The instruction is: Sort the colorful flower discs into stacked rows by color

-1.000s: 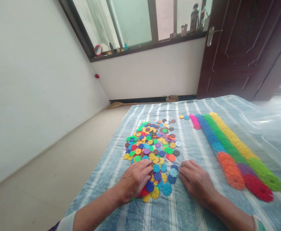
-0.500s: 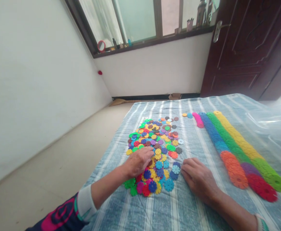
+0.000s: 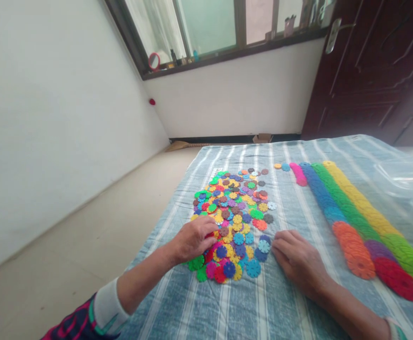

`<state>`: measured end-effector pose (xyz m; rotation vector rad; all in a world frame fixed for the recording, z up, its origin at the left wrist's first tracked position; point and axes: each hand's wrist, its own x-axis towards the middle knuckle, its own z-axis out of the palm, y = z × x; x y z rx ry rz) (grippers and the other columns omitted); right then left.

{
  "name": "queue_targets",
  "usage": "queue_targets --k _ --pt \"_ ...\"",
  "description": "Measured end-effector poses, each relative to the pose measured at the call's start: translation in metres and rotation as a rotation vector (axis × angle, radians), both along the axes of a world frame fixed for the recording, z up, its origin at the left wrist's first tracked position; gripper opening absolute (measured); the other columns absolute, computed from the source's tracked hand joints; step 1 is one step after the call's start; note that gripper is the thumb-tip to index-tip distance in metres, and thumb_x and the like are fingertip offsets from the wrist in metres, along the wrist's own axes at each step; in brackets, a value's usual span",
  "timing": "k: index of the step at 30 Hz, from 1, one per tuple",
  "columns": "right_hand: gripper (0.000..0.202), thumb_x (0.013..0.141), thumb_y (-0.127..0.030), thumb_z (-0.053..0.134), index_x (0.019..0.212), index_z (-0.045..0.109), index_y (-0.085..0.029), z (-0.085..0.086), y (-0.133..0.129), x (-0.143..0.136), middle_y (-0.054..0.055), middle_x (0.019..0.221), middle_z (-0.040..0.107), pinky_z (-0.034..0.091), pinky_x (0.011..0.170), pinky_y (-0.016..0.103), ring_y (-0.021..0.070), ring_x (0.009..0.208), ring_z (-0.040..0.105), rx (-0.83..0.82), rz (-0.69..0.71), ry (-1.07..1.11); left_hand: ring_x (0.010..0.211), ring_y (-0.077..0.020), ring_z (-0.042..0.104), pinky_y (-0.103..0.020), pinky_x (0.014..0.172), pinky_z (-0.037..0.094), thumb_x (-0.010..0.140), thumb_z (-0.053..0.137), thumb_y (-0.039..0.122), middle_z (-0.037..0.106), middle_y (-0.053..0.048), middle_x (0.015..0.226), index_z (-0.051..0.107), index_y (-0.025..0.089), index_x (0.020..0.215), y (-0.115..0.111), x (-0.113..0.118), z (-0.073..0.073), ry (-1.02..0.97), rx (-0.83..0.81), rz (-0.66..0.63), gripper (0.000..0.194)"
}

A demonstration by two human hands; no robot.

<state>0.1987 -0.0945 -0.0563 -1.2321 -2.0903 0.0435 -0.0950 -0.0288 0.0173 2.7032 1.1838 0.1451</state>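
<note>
A loose pile of flower-shaped plastic discs in many colours [image 3: 237, 219] lies on a blue striped cloth [image 3: 178, 302]. My left hand [image 3: 195, 240] rests on the pile's left side, its fingers bent around red discs; what the fingertips pinch is too small to make out. Just right of the pile, my right hand [image 3: 298, 257] lies on the cloth with fingers curled together beside light blue and dark blue discs [image 3: 264, 244]. Farther right run overlapping rows of discs sorted by colour: orange [image 3: 355, 250], blue [image 3: 317, 186], green [image 3: 348, 203], yellow [image 3: 362, 200] and red [image 3: 397, 278].
A clear plastic container [image 3: 404, 177] stands at the right edge. A short pink row [image 3: 299, 174] and single yellow and blue discs lie at the far side. Beyond the cloth are a wall, a window sill [image 3: 234, 54] and a dark red door [image 3: 372, 80].
My left hand has shifted left and slightly toward the pile's edge, uncovering discs in the middle. My right hand stays beside the pile. The whole view has turned slightly.
</note>
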Motion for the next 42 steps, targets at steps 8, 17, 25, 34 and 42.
queue_targets --k 8,17,25,34,42 --pt "0.028 0.096 -0.021 0.043 0.075 0.062 -0.020 0.000 0.000 0.000 0.004 0.081 0.062 0.043 0.070 0.030 0.0168 0.079 0.055 0.015 0.005 -0.006 0.097 -0.0189 0.054 -0.032 0.091 0.045 0.083 0.051 0.014 0.062 -0.006 0.099 0.065 0.018 0.083 0.005 0.005 -0.008 0.057 0.097 0.091 0.014" --pt "0.028 0.096 -0.021 0.043 0.076 0.061 -0.020 -0.002 0.000 0.001 0.005 0.082 0.062 0.042 0.071 0.031 0.0174 0.079 0.054 -0.021 0.010 -0.007 0.089 -0.0216 0.052 -0.036 0.083 0.044 0.081 0.060 0.027 0.059 -0.007 0.093 0.063 0.017 0.087 -0.002 0.019 -0.001 0.183 0.058 0.225 0.012" --pt "0.028 0.096 -0.020 0.043 0.074 0.062 -0.020 0.000 0.000 0.002 0.005 0.081 0.062 0.043 0.069 0.030 0.0167 0.078 0.054 0.003 0.003 -0.008 0.086 -0.0193 0.052 -0.031 0.078 0.043 0.081 0.060 0.028 0.057 -0.004 0.086 0.060 0.019 0.075 -0.011 0.014 0.004 0.162 -0.006 0.223 0.011" --pt "0.027 0.096 -0.020 0.043 0.076 0.062 -0.019 -0.001 0.000 0.001 0.005 0.082 0.061 0.042 0.071 0.030 0.0173 0.080 0.054 -0.013 0.001 -0.007 0.080 -0.0188 0.053 -0.030 0.071 0.042 0.078 0.063 0.034 0.059 -0.004 0.081 0.059 0.019 0.072 -0.014 0.021 0.005 0.215 -0.025 0.287 0.017" --pt "0.027 0.095 -0.020 0.043 0.075 0.061 -0.019 -0.001 0.000 0.002 0.005 0.082 0.061 0.042 0.071 0.030 0.0173 0.080 0.053 -0.021 0.005 -0.006 0.079 -0.0180 0.054 -0.028 0.072 0.041 0.076 0.061 0.028 0.060 -0.003 0.077 0.057 0.018 0.066 -0.017 0.024 0.000 0.166 -0.110 0.283 0.015"
